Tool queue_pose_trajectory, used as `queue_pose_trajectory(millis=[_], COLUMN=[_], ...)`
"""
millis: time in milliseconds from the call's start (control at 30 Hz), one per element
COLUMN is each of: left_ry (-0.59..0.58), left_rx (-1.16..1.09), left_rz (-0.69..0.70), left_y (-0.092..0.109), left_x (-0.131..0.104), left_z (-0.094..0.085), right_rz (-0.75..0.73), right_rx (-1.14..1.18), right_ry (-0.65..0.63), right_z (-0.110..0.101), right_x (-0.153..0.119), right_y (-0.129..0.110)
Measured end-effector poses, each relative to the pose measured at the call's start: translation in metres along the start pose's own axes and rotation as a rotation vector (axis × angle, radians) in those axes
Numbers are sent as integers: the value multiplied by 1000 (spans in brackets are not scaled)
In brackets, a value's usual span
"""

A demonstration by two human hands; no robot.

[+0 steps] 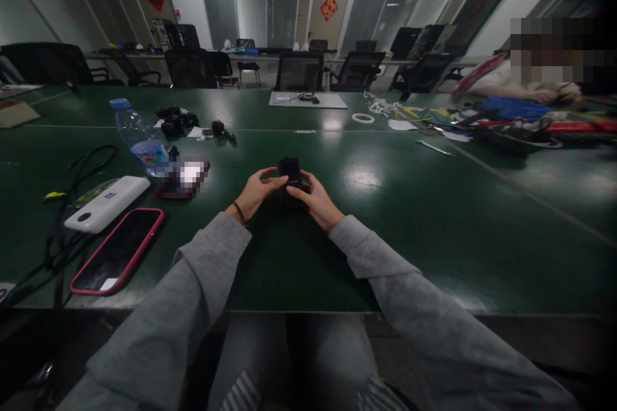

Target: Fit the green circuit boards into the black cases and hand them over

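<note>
Between my two hands is a small black box-shaped device with a dark, screen-like face (290, 169), held upright just over the green table (409, 225). My left hand (260, 189) grips its left side, the thumb lying on the front. On the other side my right hand (314, 198) closes around the device, its thumb near the lower front edge. The fingers behind the device are partly hidden. Its exact kind is too small and dark to make out.
Left of my arms lie a red-rimmed phone (120, 250), a white power bank (108, 203), another phone (180, 183), black straps and a water bottle (139, 138). Farther back are black parts (177, 121), a tape roll (362, 118) and a wrench (434, 148). Another person sits beyond tangled cables at right.
</note>
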State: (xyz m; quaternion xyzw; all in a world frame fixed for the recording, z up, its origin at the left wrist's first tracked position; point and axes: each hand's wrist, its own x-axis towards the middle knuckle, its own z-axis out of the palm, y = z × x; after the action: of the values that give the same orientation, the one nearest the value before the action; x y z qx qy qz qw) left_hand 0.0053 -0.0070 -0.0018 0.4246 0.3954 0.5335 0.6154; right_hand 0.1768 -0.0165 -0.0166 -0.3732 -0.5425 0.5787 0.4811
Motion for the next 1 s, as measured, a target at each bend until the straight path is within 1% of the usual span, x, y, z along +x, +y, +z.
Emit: queue_pose_trajectory(millis=[67,167,367,433,567,667,733,767,900,1000], left_ry=[13,9,-11,-47,-97,-175,-222,-225,-166,-123], left_rx=[-28,-74,-175,-199,-220,-301,-350,-364,-361,-346], left_rz=[6,-7,-43,-85,-217,-281,-305,-313,-322,-328], left_y=[-3,-7,-6,-5,-5,-7,-9,-9,-11,-11], left_x=[4,8,5,3,1,0,-2,-3,-3,-2], left_z=[-4,-8,-5,-3,3,8,11,13,16,16], right_rz=[34,67,71,83,98,106,116,116,78,-6], right_rx=[71,159,232,254,307,327,315,300,188,63], right_ry=[-32,-35,-23,-17,-30,-43,-52,-56,-70,-52], right_z=[0,1,3,4,8,11,12,13,15,17], right_x=[0,-2,-4,-4,-3,-3,-3,-2,-2,-1], right_y=[-3,-6,-9,-9,-9,-7,-4,-2,2,4])
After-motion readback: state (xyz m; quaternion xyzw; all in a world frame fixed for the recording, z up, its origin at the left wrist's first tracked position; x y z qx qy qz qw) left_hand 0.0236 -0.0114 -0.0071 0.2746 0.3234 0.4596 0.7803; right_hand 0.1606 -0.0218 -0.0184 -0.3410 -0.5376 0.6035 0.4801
